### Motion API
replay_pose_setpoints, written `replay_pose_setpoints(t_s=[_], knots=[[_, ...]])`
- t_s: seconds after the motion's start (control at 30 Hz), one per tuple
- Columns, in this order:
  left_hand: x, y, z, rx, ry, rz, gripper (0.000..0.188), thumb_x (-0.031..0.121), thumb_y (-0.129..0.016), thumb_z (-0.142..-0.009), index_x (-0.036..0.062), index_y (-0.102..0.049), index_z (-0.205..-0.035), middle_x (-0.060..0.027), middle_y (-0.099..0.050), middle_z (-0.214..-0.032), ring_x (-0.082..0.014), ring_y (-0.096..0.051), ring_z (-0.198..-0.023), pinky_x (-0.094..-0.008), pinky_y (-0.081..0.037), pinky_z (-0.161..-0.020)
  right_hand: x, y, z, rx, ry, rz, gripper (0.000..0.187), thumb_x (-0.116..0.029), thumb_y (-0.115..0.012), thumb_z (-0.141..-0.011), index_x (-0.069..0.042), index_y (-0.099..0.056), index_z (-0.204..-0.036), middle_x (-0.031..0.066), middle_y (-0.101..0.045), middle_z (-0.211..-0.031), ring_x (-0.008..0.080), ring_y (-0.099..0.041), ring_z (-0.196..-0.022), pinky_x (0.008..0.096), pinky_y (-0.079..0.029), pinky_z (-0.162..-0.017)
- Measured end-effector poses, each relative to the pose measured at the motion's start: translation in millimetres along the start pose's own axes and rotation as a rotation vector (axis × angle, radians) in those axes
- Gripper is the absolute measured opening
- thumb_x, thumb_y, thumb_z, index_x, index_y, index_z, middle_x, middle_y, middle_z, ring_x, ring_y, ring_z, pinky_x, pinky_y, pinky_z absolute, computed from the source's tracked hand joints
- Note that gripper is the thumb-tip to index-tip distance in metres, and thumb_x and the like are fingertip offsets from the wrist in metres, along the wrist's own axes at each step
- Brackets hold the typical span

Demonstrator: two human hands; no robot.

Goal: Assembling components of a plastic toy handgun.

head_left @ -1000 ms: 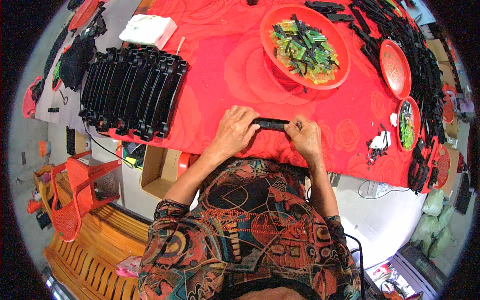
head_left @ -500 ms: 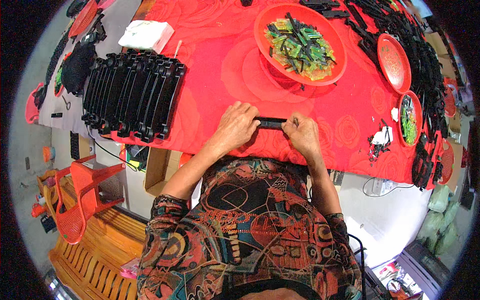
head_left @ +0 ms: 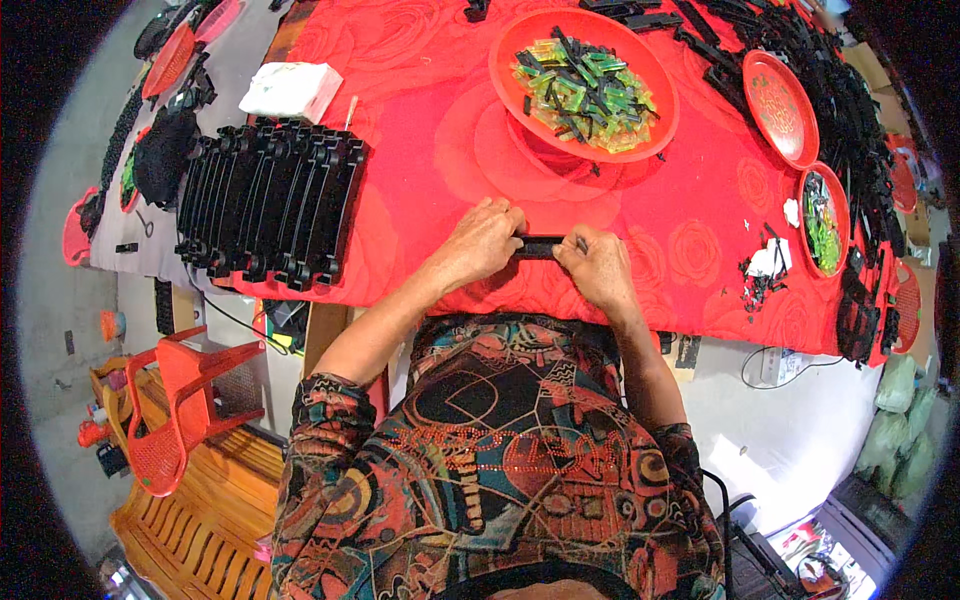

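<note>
Between my two hands, close to the table's near edge, lies a long black plastic piece (head_left: 538,247). My left hand (head_left: 487,238) is closed on its left end, with the fingertips bent over it. At the other end my right hand (head_left: 596,264) is curled, thumb and fingers pinching the piece. My hands cover both of its ends. Beyond them stands a round red tray (head_left: 509,97) heaped with small yellow-green clear strips and black strips (head_left: 590,95). To the left sits a stack of similar long black parts (head_left: 270,205), laid side by side.
A red floral cloth (head_left: 430,130) covers the table. Behind the black stack is a white tissue pack (head_left: 290,90). On the right are a red plate (head_left: 780,105), a smaller red bowl (head_left: 847,215) of strips and a pile of black parts (head_left: 860,130). A red chair (head_left: 190,390) stands lower left.
The view has shifted slightly, so the tray and plates appear a little higher and further left. Both hands keep hold of the black piece, with the right hand's fingers slightly moved.
</note>
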State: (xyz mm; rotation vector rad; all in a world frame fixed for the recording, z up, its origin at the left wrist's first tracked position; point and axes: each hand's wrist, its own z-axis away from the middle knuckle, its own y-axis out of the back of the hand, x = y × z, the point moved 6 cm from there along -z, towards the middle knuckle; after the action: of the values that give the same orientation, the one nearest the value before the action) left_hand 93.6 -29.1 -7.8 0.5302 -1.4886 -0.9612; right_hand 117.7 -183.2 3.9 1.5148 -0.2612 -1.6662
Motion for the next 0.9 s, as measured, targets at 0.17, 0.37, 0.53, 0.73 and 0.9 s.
replay_pose_setpoints(t_s=[0.17, 0.37, 0.53, 0.73, 0.9], knots=[[4, 2, 1, -0.034, -0.023, 0.026, 0.017, 0.01, -0.063, -0.074, 0.0019, -0.056, -0.087, -0.0161, -0.055, -0.085, -0.0342, -0.053, -0.087, -0.043, -0.04, -0.08, -3, -4, 2, 0.038, 0.071, 0.069, 0.021, -0.019, -0.06, -0.074, 0.0, -0.051, -0.07, 0.0199, -0.056, -0.064, 0.0388, -0.058, -0.067, 0.0468, -0.043, -0.059], [7, -8, -3, -0.049, -0.077, -0.08, 0.017, 0.009, -0.059, -0.074, -0.0004, -0.054, -0.087, -0.0178, -0.056, -0.085, -0.0363, -0.053, -0.089, -0.0449, -0.041, -0.079, 0, -5, 7, 0.121, 0.092, 0.052, 0.021, -0.016, -0.062, -0.073, 0.001, -0.05, -0.07, 0.0163, -0.051, -0.057, 0.0312, -0.055, -0.055, 0.0405, -0.041, -0.052], [13, -9, 0, -0.209, 0.03, -0.128, 0.022, 0.011, -0.058, -0.074, -0.0016, -0.051, -0.09, -0.0215, -0.056, -0.087, -0.0398, -0.053, -0.089, -0.0467, -0.043, -0.073, 1, -11, 20, 0.144, 0.091, 0.044, 0.018, -0.018, -0.059, -0.074, -0.002, -0.05, -0.076, 0.0182, -0.056, -0.067, 0.0384, -0.057, -0.067, 0.0477, -0.042, -0.058], [21, -7, 6, -0.234, -0.041, 0.029, 0.027, 0.017, -0.063, -0.075, -0.0018, -0.049, -0.087, -0.022, -0.055, -0.087, -0.039, -0.052, -0.089, -0.047, -0.041, -0.074, 1, -11, 35, 0.245, 0.15, 0.059, 0.018, -0.016, -0.061, -0.074, -0.003, -0.048, -0.075, 0.0162, -0.055, -0.069, 0.0371, -0.057, -0.065, 0.0459, -0.042, -0.056], [20, -16, 11, -0.052, -0.115, -0.102, 0.028, 0.015, -0.064, -0.073, -0.0045, -0.05, -0.087, -0.0246, -0.055, -0.083, -0.0421, -0.054, -0.082, -0.0475, -0.044, -0.071, 7, -18, 36, 0.311, 0.166, 0.027, 0.018, -0.015, -0.062, -0.074, -0.004, -0.048, -0.074, 0.0138, -0.053, -0.066, 0.033, -0.055, -0.061, 0.0425, -0.041, -0.054]])
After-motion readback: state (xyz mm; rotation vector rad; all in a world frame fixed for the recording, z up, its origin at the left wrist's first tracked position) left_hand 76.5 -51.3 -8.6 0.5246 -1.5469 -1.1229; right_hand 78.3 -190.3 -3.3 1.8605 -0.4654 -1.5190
